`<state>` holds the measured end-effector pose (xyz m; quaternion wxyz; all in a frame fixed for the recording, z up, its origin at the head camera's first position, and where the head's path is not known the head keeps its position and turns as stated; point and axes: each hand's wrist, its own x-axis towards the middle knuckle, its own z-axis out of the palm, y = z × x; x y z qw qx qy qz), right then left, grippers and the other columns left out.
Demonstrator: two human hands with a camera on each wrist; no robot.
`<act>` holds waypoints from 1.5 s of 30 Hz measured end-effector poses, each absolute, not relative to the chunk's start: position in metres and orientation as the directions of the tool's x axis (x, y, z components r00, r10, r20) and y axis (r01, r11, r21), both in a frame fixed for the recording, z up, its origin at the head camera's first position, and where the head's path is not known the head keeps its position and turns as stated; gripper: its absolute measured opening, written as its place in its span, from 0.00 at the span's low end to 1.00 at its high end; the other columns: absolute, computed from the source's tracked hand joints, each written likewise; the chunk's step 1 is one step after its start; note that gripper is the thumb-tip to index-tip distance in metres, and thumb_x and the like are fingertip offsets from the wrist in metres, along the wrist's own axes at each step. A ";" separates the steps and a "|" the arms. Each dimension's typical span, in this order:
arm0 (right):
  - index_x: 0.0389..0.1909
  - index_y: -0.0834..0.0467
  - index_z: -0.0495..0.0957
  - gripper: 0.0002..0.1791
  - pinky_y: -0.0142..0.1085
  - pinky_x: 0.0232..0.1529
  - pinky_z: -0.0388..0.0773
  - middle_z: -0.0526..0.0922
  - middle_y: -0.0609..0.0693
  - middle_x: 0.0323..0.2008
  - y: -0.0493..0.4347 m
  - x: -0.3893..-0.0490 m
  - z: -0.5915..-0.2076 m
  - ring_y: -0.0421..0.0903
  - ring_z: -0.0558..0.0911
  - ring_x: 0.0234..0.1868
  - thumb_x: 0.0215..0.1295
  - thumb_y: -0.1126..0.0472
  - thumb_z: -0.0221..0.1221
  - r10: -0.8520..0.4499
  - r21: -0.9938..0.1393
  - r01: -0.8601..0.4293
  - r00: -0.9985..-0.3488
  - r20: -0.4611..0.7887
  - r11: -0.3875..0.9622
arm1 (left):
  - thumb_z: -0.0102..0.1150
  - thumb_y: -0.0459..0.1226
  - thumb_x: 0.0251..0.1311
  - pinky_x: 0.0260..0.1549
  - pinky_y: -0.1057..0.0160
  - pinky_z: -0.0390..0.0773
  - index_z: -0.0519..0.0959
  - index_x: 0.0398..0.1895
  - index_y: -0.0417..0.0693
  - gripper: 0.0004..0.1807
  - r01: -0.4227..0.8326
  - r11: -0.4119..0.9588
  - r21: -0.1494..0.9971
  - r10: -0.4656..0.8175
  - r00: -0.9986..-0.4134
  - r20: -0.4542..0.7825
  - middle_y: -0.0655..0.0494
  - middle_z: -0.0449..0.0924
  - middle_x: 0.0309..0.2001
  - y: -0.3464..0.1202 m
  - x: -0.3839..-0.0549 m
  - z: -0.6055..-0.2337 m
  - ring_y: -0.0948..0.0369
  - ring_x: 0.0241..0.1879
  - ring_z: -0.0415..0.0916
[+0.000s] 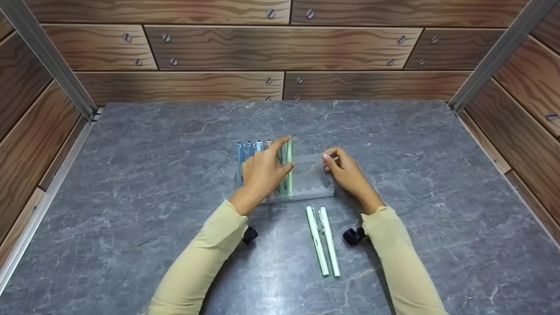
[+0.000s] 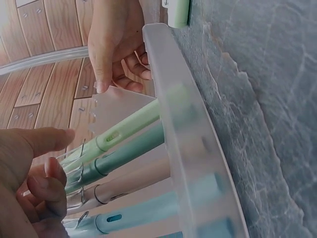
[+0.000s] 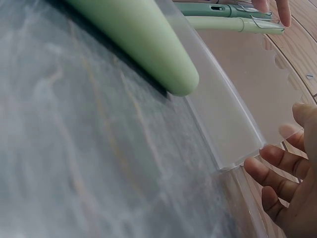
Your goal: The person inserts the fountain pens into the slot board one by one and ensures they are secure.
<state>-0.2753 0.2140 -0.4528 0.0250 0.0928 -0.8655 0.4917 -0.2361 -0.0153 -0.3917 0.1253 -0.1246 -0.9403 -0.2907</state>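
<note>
A translucent plastic pen holder [image 1: 310, 175] stands on the table with a row of pens in it. Among them are a light green pen [image 2: 131, 121], a dark green pen [image 2: 131, 151], a beige pen [image 2: 141, 179] and blue pens [image 2: 141, 210]. Over the row is my left hand [image 1: 262, 170], its index finger and thumb spread apart beside the light green pen, the fingertip near its cap end. My right hand [image 1: 348, 173] pinches the holder's right side edge between thumb and fingers. In front of the holder lie two pale green pens [image 1: 317, 240] side by side.
The grey marbled table [image 1: 153, 175] extends around the holder. Wood-patterned walls [image 1: 280, 48] enclose it at the back and sides, with metal posts [image 1: 57, 61] at the rear corners. Black wrist devices [image 1: 353, 236] hang under the sleeves.
</note>
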 end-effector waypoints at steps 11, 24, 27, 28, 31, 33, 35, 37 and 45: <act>0.49 0.64 0.71 0.14 0.29 0.40 0.75 0.79 0.62 0.41 0.214 -0.275 -0.454 0.54 0.82 0.39 0.74 0.56 0.50 -0.131 -0.839 -0.186 -0.982 0.138 0.511 | 0.63 0.59 0.54 0.08 0.70 0.49 0.68 0.67 0.61 0.37 0.357 0.789 0.500 0.232 -0.927 0.295 0.65 0.60 0.11 -0.008 -0.221 -0.391 0.68 0.10 0.49; 0.49 0.64 0.71 0.13 0.30 0.41 0.76 0.79 0.63 0.42 0.214 -0.275 -0.454 0.56 0.82 0.40 0.74 0.57 0.49 -0.136 -0.850 -0.181 -0.982 0.129 0.495 | 0.62 0.66 0.49 0.10 0.71 0.55 0.70 0.63 0.59 0.40 0.445 0.770 0.458 0.336 -0.892 0.302 0.64 0.72 0.15 -0.002 -0.203 -0.398 0.68 0.13 0.60; 0.49 0.64 0.71 0.14 0.31 0.41 0.77 0.79 0.63 0.42 0.215 -0.275 -0.454 0.56 0.82 0.40 0.74 0.57 0.50 -0.136 -0.851 -0.177 -0.983 0.126 0.494 | 0.62 0.67 0.48 0.10 0.71 0.57 0.70 0.63 0.59 0.41 0.453 0.765 0.458 0.356 -0.890 0.286 0.64 0.73 0.17 0.000 -0.200 -0.399 0.68 0.14 0.62; 0.49 0.64 0.71 0.14 0.31 0.42 0.77 0.78 0.62 0.42 0.215 -0.275 -0.455 0.55 0.83 0.40 0.74 0.57 0.49 -0.139 -0.847 -0.181 -0.982 0.128 0.499 | 0.62 0.67 0.48 0.10 0.71 0.57 0.70 0.63 0.58 0.41 0.458 0.763 0.456 0.365 -0.888 0.281 0.64 0.73 0.17 0.001 -0.199 -0.399 0.68 0.14 0.62; 0.49 0.64 0.71 0.15 0.32 0.42 0.77 0.78 0.60 0.42 0.215 -0.276 -0.455 0.53 0.83 0.39 0.74 0.56 0.50 -0.138 -0.842 -0.189 -0.981 0.137 0.506 | 0.59 0.69 0.48 0.10 0.72 0.56 0.71 0.63 0.57 0.42 0.483 0.762 0.431 0.398 -0.875 0.277 0.64 0.73 0.17 0.004 -0.195 -0.400 0.69 0.14 0.61; 0.49 0.64 0.71 0.15 0.33 0.42 0.77 0.78 0.59 0.41 0.215 -0.276 -0.455 0.53 0.82 0.39 0.74 0.56 0.49 -0.137 -0.839 -0.195 -0.980 0.145 0.508 | 0.59 0.69 0.48 0.10 0.72 0.55 0.71 0.63 0.56 0.43 0.500 0.762 0.413 0.417 -0.865 0.279 0.64 0.72 0.16 0.006 -0.193 -0.401 0.69 0.13 0.60; 0.49 0.64 0.71 0.14 0.32 0.42 0.77 0.78 0.58 0.41 0.215 -0.276 -0.455 0.53 0.82 0.39 0.73 0.56 0.50 -0.136 -0.840 -0.195 -0.980 0.145 0.507 | 0.58 0.70 0.47 0.10 0.72 0.54 0.72 0.62 0.57 0.43 0.508 0.764 0.399 0.427 -0.861 0.278 0.65 0.70 0.15 0.008 -0.191 -0.402 0.69 0.13 0.59; 0.48 0.64 0.71 0.14 0.31 0.42 0.77 0.78 0.59 0.41 0.215 -0.277 -0.455 0.55 0.82 0.39 0.73 0.57 0.50 -0.136 -0.841 -0.197 -0.980 0.148 0.503 | 0.59 0.69 0.47 0.10 0.71 0.54 0.73 0.61 0.57 0.42 0.512 0.762 0.397 0.435 -0.858 0.272 0.66 0.67 0.14 0.009 -0.190 -0.403 0.69 0.12 0.57; 0.49 0.67 0.70 0.14 0.29 0.41 0.74 0.78 0.64 0.43 0.208 -0.268 -0.442 0.62 0.82 0.42 0.74 0.60 0.48 -0.142 -0.829 -0.197 -0.979 0.143 0.524 | 0.57 0.71 0.46 0.10 0.69 0.54 0.74 0.60 0.60 0.41 0.489 0.797 0.354 0.463 -0.871 0.161 0.65 0.61 0.12 0.014 -0.184 -0.410 0.67 0.13 0.57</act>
